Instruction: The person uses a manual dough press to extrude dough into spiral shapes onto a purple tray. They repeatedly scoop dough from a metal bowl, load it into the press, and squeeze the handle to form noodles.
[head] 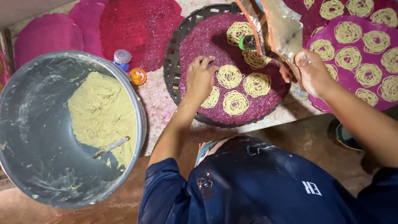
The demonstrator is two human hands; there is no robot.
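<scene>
STEP: laying noodle coils [235, 102] on round woven tray [172, 70], centre | LEFT: left hand [200, 79] fingers spread, pressing tray mat, grasping nothing | RIGHT: right hand [311, 74] clamped on press tool [282, 29], far right | NEXT: likely needs bare mat for another coil | dough basin [25, 124] left

Where everything sits

A big basin [25, 137] holding dough [101, 114] and a utensil [111, 147] sits at the left. Right of it a round woven tray [174, 54] carries noodle coils [235, 102]; the left hand [200, 79] rests there. Further right, another mat [331, 101] bears more coils [368, 74]
</scene>
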